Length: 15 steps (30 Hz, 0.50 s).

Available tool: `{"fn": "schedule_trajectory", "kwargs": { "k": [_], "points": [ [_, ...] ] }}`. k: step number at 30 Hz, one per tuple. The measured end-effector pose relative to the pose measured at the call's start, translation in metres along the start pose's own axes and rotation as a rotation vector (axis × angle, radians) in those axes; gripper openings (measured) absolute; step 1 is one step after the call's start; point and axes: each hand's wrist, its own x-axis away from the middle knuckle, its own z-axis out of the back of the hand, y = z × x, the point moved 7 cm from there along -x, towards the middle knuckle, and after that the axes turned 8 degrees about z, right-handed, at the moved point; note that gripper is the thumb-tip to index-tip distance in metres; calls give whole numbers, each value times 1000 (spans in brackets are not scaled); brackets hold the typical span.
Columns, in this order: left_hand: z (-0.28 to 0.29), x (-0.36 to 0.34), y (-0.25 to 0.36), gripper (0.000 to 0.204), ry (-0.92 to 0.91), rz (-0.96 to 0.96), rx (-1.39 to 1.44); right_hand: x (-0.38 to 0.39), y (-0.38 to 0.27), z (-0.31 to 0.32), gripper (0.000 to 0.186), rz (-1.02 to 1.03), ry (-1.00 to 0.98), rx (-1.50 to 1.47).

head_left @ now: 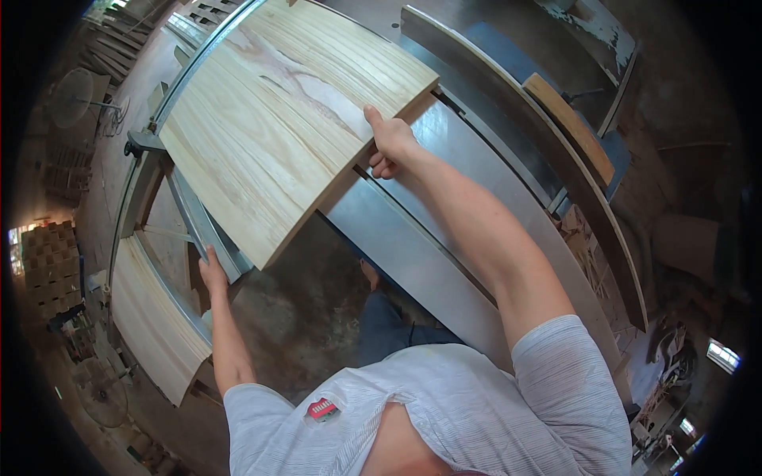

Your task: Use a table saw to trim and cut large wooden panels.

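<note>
A wide, pale wooden panel (294, 119) with a brown-streaked knot lies across the metal saw table (413, 254), its near corner jutting past the table's edge. My right hand (390, 144) grips the panel's right edge, thumb on top and fingers curled beneath. Lower on the left, my left hand (213, 274) is closed around the end of a metal rail (194, 214) just below the panel's left corner. A long metal fence (214, 47) runs along the panel's far left side, with a black clamp knob (143, 144) at its near end.
A long curved-looking guide rail (548, 119) stands on the right, with a wooden block (567, 127) behind it. A stack of pale boards (155, 325) sits at the left. Fans (71, 99) and piled timber (111, 47) are farther off. My foot (369, 274) is on the floor below.
</note>
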Motion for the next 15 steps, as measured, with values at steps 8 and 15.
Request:
{"fn": "schedule_trajectory", "kwargs": {
  "k": [8, 15],
  "points": [
    [20, -129, 71, 74, 35, -36, -34, -84, -102, -50, 81, 60, -3, -103],
    [10, -123, 56, 71, 51, -63, -28, -77, -82, -52, 78, 66, 54, -96]
  ]
}}
